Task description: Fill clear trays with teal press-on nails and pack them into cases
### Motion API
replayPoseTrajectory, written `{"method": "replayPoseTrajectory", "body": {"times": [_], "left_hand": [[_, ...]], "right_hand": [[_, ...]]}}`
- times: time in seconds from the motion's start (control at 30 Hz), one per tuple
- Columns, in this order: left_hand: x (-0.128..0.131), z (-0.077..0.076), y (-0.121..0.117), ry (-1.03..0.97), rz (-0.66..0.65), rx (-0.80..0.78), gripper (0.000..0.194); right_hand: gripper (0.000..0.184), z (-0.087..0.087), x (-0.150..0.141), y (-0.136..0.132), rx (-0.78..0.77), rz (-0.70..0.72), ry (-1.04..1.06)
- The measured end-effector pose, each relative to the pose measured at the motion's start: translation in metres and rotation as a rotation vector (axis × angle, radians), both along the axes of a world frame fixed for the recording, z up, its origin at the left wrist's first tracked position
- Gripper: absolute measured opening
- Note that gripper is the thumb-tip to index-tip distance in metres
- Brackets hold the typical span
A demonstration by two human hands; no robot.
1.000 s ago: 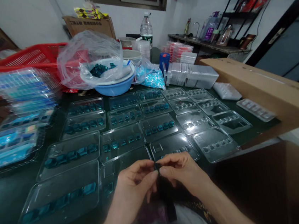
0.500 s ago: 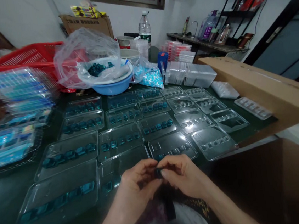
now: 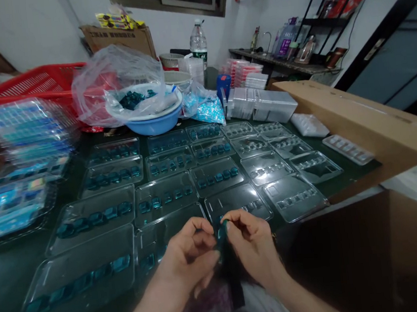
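My left hand (image 3: 187,260) and my right hand (image 3: 253,245) meet at the near edge of the table, fingertips pinched together on a small dark teal piece (image 3: 221,233). They hover just in front of a clear plastic tray (image 3: 236,202) with small pockets. Several such clear trays (image 3: 168,197) lie in rows across the dark table; those on the left and in the middle hold rows of teal pieces, those on the right (image 3: 292,194) show no teal. A dark strap (image 3: 236,287) hangs below my hands.
A blue basin (image 3: 153,122) of teal pieces under a plastic bag stands at the back, beside a red basket (image 3: 33,82). Stacked filled trays (image 3: 23,133) sit at the left. An open cardboard box flap (image 3: 361,120) juts in from the right. A water bottle (image 3: 198,40) stands behind.
My two hands have stayed together on the small piece and shifted slightly up and forward, toward the nearest tray. The view has dipped a little.
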State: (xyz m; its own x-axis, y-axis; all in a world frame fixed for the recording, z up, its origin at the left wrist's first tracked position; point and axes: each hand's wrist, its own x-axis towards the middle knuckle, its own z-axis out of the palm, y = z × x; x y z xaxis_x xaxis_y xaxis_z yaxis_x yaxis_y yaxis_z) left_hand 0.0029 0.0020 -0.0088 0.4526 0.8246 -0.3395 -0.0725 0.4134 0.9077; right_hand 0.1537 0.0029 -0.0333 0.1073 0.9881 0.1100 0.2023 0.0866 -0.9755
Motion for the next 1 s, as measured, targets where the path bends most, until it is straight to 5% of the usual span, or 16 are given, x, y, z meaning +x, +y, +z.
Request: {"method": "replayPoseTrajectory", "body": {"times": [0.1,0.17,0.37,0.47,0.63,0.7,0.83,1.0], "left_hand": [[-0.006,0.006,-0.010,-0.056,-0.027,-0.039,0.027],[-0.012,0.009,-0.012,-0.106,-0.042,-0.102,0.023],[-0.017,0.007,0.004,-0.172,0.150,-0.351,0.014],[-0.013,0.003,0.007,-0.126,0.142,-0.180,0.021],[-0.011,0.004,0.005,0.417,-0.082,0.559,0.021],[-0.011,0.004,0.005,0.525,-0.183,0.712,0.022],[-0.009,0.002,0.004,0.541,-0.166,0.707,0.016],[-0.004,0.002,0.003,0.408,-0.052,0.519,0.010]], "right_hand": [[0.015,-0.005,0.023,0.018,0.061,-0.233,-0.042],[0.017,-0.004,0.036,0.027,0.014,-0.258,0.002],[0.013,0.010,0.019,0.015,-0.233,0.196,0.202],[0.008,0.010,0.007,0.011,-0.268,0.225,0.160],[0.005,0.003,0.008,0.013,-0.287,0.310,0.112],[0.005,0.002,0.010,0.013,-0.347,0.348,0.144],[0.005,-0.001,0.010,0.010,-0.501,0.404,0.323],[0.010,-0.004,0.009,0.005,-0.617,0.488,0.612]]}}
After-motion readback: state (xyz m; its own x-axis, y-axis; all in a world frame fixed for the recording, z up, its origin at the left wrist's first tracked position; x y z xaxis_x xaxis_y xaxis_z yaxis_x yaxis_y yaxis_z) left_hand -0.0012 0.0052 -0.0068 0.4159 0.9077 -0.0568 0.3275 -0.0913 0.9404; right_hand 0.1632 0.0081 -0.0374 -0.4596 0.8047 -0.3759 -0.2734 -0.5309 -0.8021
